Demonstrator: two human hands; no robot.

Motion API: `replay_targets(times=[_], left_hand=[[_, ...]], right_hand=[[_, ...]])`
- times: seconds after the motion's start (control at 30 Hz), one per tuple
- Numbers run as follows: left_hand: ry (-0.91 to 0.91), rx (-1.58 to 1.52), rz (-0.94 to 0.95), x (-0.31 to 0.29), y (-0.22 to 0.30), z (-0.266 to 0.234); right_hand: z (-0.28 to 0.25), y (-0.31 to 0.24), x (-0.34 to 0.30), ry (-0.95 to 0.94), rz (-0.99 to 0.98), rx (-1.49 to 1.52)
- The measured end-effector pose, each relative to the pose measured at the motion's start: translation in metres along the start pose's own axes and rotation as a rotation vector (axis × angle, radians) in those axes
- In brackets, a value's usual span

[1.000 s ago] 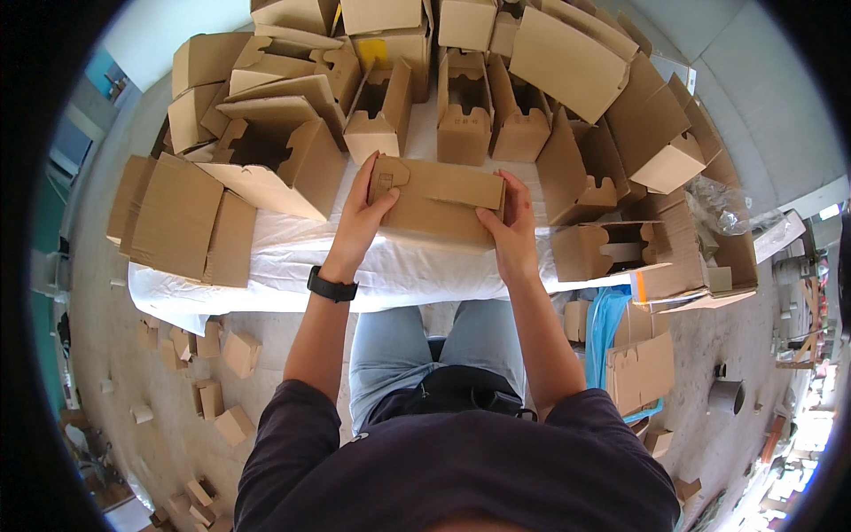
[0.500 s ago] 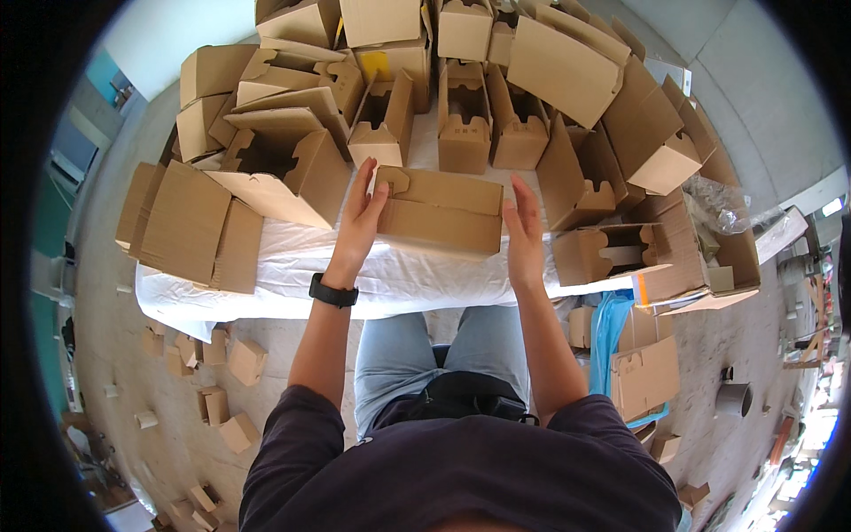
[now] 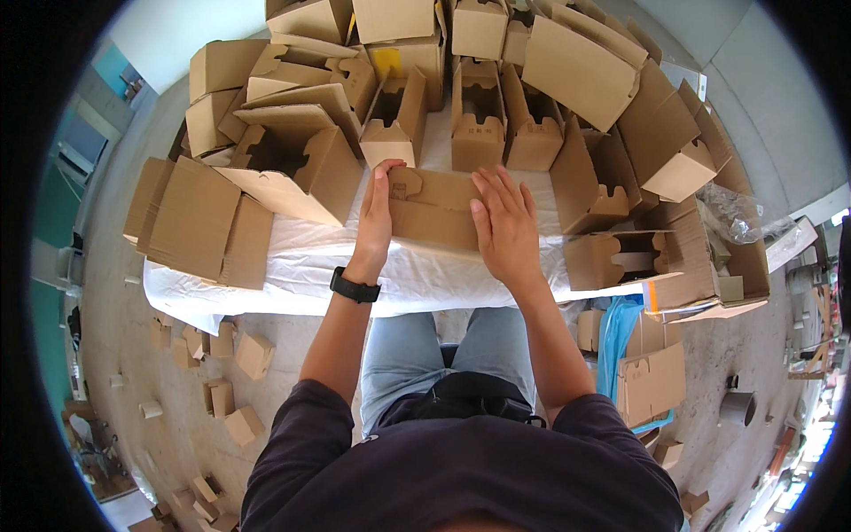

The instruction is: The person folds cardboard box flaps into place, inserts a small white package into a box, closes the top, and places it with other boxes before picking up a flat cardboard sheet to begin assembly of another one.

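Observation:
A small closed cardboard box (image 3: pixel 434 210) lies lengthwise in front of me on the white cloth, its lid flap folded over the top. Against its left end my left hand (image 3: pixel 377 213) is pressed, with a black band on that wrist; it steadies the box with thumb and fingers. Across the right part of the lid lies my right hand (image 3: pixel 507 222), fingers stretched out flat and a little apart. The right end of the box is hidden beneath this hand.
A white cloth (image 3: pixel 310 257) covers the table. Several open cardboard boxes (image 3: pixel 479 133) stand in an arc around the far side, with more stacked behind. Crumpled clear plastic (image 3: pixel 736 213) sits at the right. Small boxes (image 3: pixel 255 355) litter the floor, and a blue plastic bag (image 3: pixel 618 346) hangs at lower right.
My right hand has moved from beside the box's right end onto its lid. The left hand stays at the left end. The whole view has shifted slightly.

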State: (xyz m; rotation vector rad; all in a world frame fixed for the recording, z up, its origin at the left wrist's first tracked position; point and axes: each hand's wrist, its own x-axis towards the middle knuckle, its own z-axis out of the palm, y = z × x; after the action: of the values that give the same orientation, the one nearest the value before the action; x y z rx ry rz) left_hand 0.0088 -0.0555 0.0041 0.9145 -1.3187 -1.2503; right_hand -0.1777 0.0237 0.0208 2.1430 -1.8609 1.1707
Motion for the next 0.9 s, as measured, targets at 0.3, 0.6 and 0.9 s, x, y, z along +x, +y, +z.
replay_targets(times=[0.3, 0.6, 0.9], left_hand=[[-0.048, -0.004, -0.025, 0.0, 0.005, -0.004], [-0.1, -0.16, -0.076, -0.01, 0.002, -0.008], [-0.122, -0.115, -0.08, -0.01, -0.003, -0.009]], right_hand=[[-0.001, 0.01, -0.001, 0.069, 0.211, 0.605], [-0.022, 0.018, -0.008, 0.215, 0.967, 1.449], [0.009, 0.007, -0.018, 0.139, 0.533, 0.941]])
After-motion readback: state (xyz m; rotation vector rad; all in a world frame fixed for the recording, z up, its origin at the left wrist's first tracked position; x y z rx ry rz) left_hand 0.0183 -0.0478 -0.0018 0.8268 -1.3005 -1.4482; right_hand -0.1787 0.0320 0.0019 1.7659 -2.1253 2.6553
